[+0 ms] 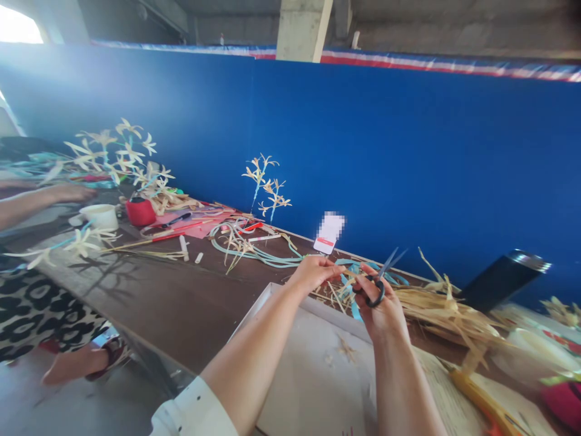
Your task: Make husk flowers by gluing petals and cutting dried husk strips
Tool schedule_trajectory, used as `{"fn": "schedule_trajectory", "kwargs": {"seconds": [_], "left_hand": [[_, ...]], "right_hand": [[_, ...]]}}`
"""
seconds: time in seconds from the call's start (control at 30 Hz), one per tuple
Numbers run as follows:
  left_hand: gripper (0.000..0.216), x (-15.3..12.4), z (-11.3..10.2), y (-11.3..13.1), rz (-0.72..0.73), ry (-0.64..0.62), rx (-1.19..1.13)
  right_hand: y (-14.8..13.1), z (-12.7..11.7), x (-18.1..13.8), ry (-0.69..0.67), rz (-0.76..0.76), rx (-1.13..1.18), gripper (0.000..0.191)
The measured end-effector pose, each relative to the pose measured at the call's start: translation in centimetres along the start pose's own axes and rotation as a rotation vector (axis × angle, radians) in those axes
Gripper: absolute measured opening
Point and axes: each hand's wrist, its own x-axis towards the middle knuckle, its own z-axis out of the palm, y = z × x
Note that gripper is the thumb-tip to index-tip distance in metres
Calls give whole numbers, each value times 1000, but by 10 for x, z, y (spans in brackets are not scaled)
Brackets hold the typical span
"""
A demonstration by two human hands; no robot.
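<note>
At four o'clock from centre: pale strip | left hand pinching it | right hand gripping scissors, blades parted, aimed one o'clock, off the strip | step: seemingly steadying the strip | next: any cut calls for turning blades to it

white left sleeve, dark dots; bare left hand, bare right hand

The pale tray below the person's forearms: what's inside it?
In the tray, a small flower-shaped piece lies near a fainter scrap. The left forearm and right forearm cover parts; whatever lies behind them can't be seen.
</note>
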Motion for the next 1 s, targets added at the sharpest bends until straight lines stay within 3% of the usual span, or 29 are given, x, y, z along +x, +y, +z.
{"fn": "schedule_trajectory", "kwargs": {"seconds": [0.3, 0.5, 1.0], "left_hand": [[31, 5, 9, -6, 23, 77, -284], [30, 6, 16, -8, -11, 135, -294], [35, 9, 22, -15, 39, 30, -440]], "right_hand": [[5, 5, 2, -6, 17, 20, 43], [5, 5, 0, -21, -4, -20, 43], [4, 8, 0, 24, 20, 16, 43]]}}
